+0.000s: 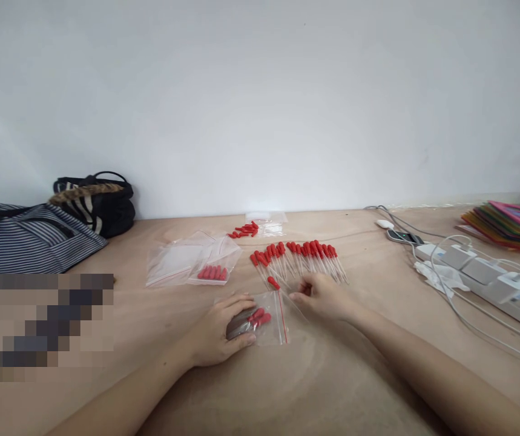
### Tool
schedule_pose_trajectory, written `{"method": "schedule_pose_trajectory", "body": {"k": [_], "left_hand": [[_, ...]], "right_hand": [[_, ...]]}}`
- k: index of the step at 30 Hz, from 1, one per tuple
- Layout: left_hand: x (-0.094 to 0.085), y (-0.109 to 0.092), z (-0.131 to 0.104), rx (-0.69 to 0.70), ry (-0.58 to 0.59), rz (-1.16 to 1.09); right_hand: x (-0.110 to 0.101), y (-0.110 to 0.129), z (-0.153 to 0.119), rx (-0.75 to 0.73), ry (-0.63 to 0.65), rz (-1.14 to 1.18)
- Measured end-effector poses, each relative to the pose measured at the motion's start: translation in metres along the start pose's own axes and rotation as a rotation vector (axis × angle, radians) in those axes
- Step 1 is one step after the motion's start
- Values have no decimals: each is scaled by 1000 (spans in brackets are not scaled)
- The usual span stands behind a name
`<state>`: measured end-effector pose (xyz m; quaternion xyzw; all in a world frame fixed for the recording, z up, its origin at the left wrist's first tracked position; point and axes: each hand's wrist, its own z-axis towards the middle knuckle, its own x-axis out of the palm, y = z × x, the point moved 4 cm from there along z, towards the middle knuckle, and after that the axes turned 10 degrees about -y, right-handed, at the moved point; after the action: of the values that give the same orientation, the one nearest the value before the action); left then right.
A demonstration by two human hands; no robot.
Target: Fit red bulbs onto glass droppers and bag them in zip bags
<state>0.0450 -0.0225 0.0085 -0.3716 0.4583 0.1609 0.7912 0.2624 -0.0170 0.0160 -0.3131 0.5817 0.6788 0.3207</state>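
Near the front of the table lies a clear zip-lock bag with a red line along its right edge and a few red rubber bulbs inside. My left hand holds the bag's left end, thumb and fingers curved around it. My right hand is closed in a pinch beside the bag's opening, on the thin clear tube of a dropper with a red bulb. Just beyond, several red-topped droppers lie fanned out in a row.
Other clear zip bags lie at left, one with several red bulbs. Farther back are loose red pieces and a clear packet. Bags stand left; a power strip, cables and colourful sheets are right.
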Motion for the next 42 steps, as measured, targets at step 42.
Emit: {"method": "schedule_pose_trajectory", "body": {"k": [42], "left_hand": [[-1, 0, -1, -29, 0, -28]], "right_hand": [[34, -13, -12, 91, -68, 914]]}}
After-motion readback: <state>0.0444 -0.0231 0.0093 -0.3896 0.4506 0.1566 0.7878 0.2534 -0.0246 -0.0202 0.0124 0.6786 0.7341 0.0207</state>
